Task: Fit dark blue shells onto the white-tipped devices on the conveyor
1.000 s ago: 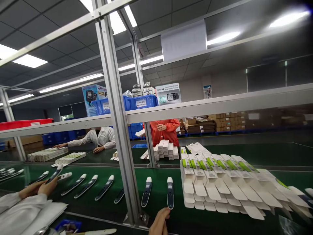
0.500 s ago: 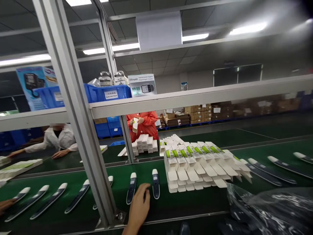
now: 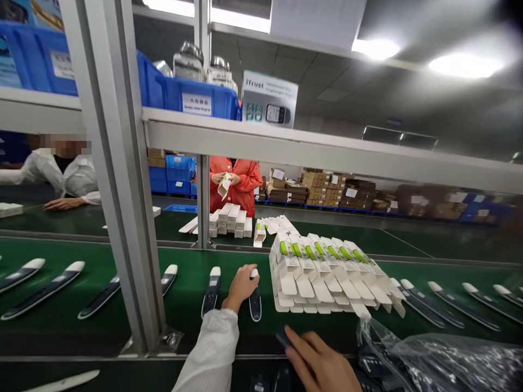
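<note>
My left hand (image 3: 244,286) reaches over the green belt, its fingers closed round the white upper end of a slim dark-blue and white handheld device (image 3: 255,305). That device lies on the belt, partly hidden by the fingers. A second such device (image 3: 211,294) lies just left of my hand, partly behind my sleeve. At the lower middle, my right hand (image 3: 322,362) pinches a small dark-blue part (image 3: 281,338) between thumb and fingers; it is blurred, so its kind is unclear. Below it, more dark pieces (image 3: 281,378) lie near the front edge.
Open white-and-green cartons (image 3: 322,272) stand stacked right of my left hand. A clear plastic bag (image 3: 445,354) of dark parts lies at lower right. A metal post (image 3: 122,190) and shelf beam (image 3: 286,139) stand in front. Co-workers sit or stand across the line.
My left hand has moved up and right from between two devices onto the right one's white end. My right hand has come into view with the dark part. The camera view has tilted down.
</note>
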Demonstrator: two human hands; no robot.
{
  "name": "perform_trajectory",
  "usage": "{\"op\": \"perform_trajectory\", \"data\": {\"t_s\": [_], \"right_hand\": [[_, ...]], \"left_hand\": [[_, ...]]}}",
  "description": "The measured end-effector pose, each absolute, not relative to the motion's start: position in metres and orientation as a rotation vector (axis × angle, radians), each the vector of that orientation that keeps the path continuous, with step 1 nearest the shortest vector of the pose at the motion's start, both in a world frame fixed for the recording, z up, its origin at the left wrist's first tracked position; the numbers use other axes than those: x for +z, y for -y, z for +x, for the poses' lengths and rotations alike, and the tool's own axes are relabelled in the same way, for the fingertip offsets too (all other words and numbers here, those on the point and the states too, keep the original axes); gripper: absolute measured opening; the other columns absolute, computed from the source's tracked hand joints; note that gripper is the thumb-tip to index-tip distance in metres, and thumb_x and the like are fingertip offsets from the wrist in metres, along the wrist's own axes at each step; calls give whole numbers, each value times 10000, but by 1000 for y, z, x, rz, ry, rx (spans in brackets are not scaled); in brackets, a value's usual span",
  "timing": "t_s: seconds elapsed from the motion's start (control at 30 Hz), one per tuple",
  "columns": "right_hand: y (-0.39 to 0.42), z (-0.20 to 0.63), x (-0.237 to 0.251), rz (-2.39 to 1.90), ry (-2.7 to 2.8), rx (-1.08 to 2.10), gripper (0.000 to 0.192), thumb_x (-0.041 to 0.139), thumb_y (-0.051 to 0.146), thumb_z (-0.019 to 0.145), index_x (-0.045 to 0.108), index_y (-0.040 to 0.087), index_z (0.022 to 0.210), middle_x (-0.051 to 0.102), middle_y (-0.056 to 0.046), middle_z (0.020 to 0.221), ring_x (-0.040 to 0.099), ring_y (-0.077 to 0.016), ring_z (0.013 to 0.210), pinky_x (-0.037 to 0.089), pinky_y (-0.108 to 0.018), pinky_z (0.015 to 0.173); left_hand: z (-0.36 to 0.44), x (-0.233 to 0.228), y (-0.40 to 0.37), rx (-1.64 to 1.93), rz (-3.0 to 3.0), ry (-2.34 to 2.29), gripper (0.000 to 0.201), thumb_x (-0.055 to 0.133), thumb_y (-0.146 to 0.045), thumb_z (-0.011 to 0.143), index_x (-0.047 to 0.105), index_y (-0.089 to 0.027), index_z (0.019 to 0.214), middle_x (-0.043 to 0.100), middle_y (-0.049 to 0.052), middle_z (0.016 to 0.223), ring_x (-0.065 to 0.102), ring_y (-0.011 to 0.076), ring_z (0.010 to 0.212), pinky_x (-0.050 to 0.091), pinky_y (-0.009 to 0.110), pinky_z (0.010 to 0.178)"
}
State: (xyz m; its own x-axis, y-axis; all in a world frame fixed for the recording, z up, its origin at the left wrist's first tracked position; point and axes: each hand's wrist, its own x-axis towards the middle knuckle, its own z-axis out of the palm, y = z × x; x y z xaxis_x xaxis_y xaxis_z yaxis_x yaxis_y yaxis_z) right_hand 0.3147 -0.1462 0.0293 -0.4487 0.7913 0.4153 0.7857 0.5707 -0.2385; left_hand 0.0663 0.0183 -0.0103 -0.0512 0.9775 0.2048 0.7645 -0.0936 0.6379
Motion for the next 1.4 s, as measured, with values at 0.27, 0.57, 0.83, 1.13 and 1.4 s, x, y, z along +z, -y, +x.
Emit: {"op": "perform_trajectory", "data": {"t_s": [0.27, 0.57, 0.83, 1.13, 1.4], "right_hand": [[67, 238, -1, -1569, 2455, -153, 387, 422, 331, 1011, 571, 259, 1361, 710, -106, 986, 712, -238, 826, 530, -271, 628], [58, 261, -5, -1665, 2468, -9, 424, 474, 316, 987, 498, 312, 1410, 680, -76, 1047, 694, -235, 885, 518, -286, 662], [81, 298, 14, -1597, 2395, -16, 450, 453, 295, 992, 477, 275, 1441, 631, -123, 1242, 652, -280, 1049, 555, -384, 822], [129, 323, 44, -999, 2695, 796, 369, 754, 289, 817, 664, 397, 1158, 639, 25, 1293, 523, -233, 1237, 388, -400, 1059], [86, 287, 21, -1110, 2271, 601, 247, 492, 161, 889, 685, 223, 1031, 633, -40, 937, 633, -167, 830, 514, -273, 779]], "left_hand": [[74, -13, -18, 835, 1932, -1916, 467, 499, -447, 893, 561, -208, 1290, 578, 99, 1285, 573, 250, 1159, 456, 312, 904], [93, -10, -18, 762, 1963, -1830, 601, 458, -477, 912, 447, -162, 1424, 525, 123, 1399, 541, 265, 1232, 443, 311, 929], [88, 6, -7, 992, 2093, -1699, 675, 404, -445, 958, 208, -206, 1558, 414, 71, 1537, 323, 235, 1427, 366, 337, 1090], [45, 6, -11, 946, 1848, -2071, 544, 446, -434, 924, 483, -177, 1402, 524, 102, 1439, 414, 299, 1355, 403, 405, 1062], [46, -6, -14, 839, 1835, -1939, 481, 535, -327, 865, 557, -190, 1325, 598, 104, 1339, 558, 252, 1216, 443, 309, 980]]}}
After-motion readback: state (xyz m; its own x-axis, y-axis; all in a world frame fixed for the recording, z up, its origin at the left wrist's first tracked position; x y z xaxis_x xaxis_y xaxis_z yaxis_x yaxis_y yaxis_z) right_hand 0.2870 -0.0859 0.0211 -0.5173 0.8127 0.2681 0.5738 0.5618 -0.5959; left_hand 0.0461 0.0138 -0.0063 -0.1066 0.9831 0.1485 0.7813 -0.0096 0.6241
